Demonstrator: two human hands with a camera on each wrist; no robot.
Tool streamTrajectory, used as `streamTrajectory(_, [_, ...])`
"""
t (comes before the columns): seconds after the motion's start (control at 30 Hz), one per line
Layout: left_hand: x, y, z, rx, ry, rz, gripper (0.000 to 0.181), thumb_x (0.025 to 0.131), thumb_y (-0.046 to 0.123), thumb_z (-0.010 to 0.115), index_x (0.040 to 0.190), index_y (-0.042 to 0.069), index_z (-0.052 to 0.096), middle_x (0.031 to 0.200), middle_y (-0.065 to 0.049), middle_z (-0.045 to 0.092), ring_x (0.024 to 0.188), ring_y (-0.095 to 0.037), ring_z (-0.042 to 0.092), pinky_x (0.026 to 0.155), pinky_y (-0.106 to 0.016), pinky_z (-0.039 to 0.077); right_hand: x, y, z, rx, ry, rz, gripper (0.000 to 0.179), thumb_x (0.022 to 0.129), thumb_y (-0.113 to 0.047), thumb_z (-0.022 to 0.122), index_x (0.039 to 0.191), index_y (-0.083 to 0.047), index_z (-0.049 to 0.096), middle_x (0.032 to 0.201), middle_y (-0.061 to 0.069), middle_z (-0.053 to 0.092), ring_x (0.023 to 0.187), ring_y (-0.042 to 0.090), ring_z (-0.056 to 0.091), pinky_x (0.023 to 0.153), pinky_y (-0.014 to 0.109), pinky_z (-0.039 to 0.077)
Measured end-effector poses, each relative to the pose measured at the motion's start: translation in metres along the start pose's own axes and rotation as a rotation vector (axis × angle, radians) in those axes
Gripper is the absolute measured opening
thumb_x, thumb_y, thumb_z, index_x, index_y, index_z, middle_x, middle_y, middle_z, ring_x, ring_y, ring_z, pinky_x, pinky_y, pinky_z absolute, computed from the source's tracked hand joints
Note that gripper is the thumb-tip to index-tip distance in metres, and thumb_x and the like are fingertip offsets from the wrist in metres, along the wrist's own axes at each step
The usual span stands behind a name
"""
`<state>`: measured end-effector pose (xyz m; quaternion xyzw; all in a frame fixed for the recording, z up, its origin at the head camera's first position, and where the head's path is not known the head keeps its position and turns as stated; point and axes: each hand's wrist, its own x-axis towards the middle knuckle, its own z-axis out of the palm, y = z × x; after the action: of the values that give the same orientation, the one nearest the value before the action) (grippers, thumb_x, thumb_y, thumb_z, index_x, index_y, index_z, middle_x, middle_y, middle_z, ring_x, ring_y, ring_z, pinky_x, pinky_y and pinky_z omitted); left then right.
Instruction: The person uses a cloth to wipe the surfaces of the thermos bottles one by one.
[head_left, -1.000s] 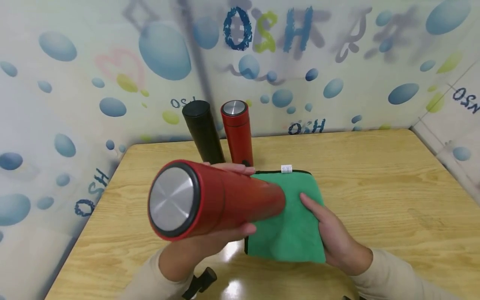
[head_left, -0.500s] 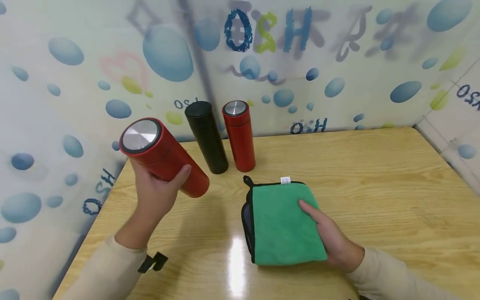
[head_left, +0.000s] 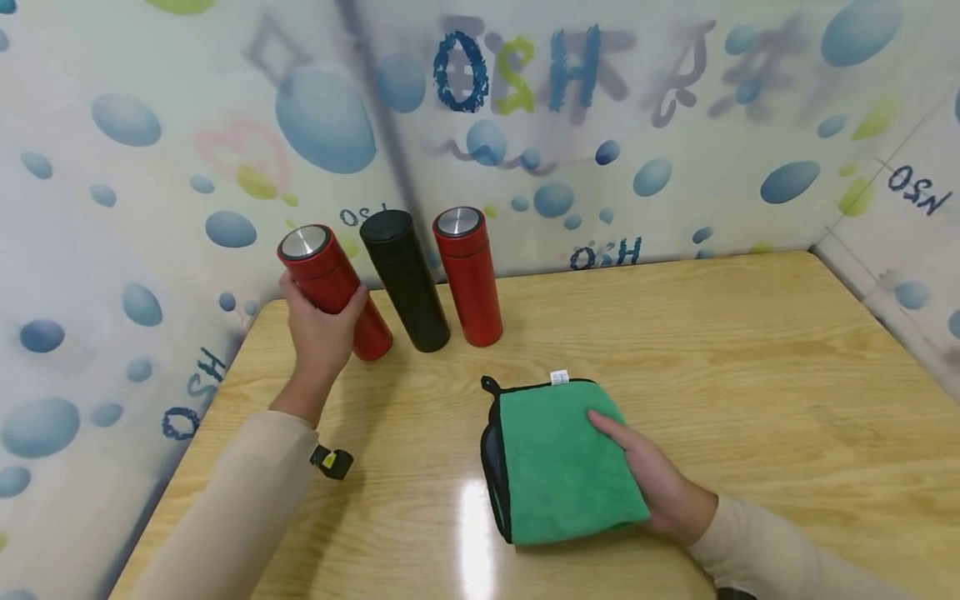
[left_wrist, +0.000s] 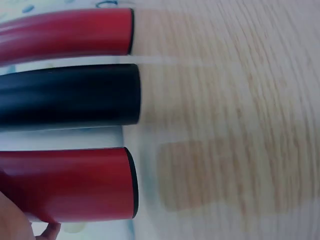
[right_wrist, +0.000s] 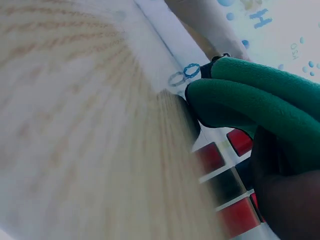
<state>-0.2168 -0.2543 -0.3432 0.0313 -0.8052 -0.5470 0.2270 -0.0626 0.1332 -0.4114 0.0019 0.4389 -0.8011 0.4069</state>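
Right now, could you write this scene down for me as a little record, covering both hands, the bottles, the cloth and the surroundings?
Left hand: grips the left red bottle on its upper part
Base of that bottle: resting or slightly raised, hard to tell
Bottle row: left red bottle, black bottle, right red bottle
Lids: silver-topped on both red ones, black on the black one
Right hand: holds the green cloth, thumb on top
Cloth details: folded, dark edging, white tag
Table: light wood grain
Wall: spots and letters

The left hand grips; the right hand seemingly pinches.
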Motion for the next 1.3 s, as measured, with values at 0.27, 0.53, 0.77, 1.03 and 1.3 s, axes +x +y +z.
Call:
streamTrajectory(0.27, [0.007,-0.016,0.005,0.052,0.012,-0.001,0.082,0.086,0.031,0.077,0.147,0.026,0.023,0.145,-0.002,0.048,0.132,-0.018,0.048,0.111,-0.045,0.044,0.002,0.002,0.000,-0.002,-0.004,0.002,0.065,0.104,-0.056,0.035,0.151,-0.014,0.017,0.124,-0.005,0.062,0.112,0.013,0.065,0.098,0.033,0.053])
streamTrajectory(0.53, [0.013,-0.016,0.006,0.040,-0.059,-0.039,0.082,0.088,0.031,0.076,0.148,0.026,0.020,0.147,-0.002,0.046,0.134,-0.019,0.046,0.113,-0.045,0.043,-0.001,0.002,0.003,0.007,-0.005,0.007,0.066,0.104,-0.057,0.036,0.151,-0.014,0.016,0.123,-0.004,0.063,0.111,0.014,0.066,0.097,0.035,0.054])
streamTrajectory(0.77, [0.016,-0.020,0.010,0.063,-0.074,-0.028,0.085,0.087,0.032,0.078,0.149,0.025,0.021,0.144,-0.005,0.048,0.131,-0.021,0.049,0.112,-0.045,0.044,-0.002,0.001,0.004,0.003,-0.014,-0.006,0.061,0.105,-0.055,0.035,0.148,-0.015,0.020,0.123,-0.004,0.063,0.111,0.014,0.066,0.098,0.034,0.054])
streamTrajectory(1.03, [-0.011,-0.010,0.004,0.053,0.119,0.063,0.087,0.086,0.018,0.076,0.155,0.021,0.023,0.153,-0.007,0.038,0.138,-0.022,0.038,0.110,-0.040,0.036,-0.001,0.001,0.005,-0.017,-0.007,0.003,0.062,0.105,-0.055,0.033,0.149,-0.014,0.020,0.122,-0.005,0.063,0.111,0.013,0.066,0.096,0.033,0.054])
streamTrajectory(1.3, [-0.060,0.015,0.038,-0.023,0.099,0.238,0.067,0.090,0.017,0.073,0.148,0.011,0.039,0.147,-0.009,0.046,0.135,-0.021,0.042,0.110,-0.043,0.039,-0.002,0.000,0.006,-0.020,-0.002,0.006,0.065,0.104,-0.055,0.036,0.151,-0.014,0.018,0.122,-0.005,0.064,0.111,0.013,0.066,0.096,0.033,0.055])
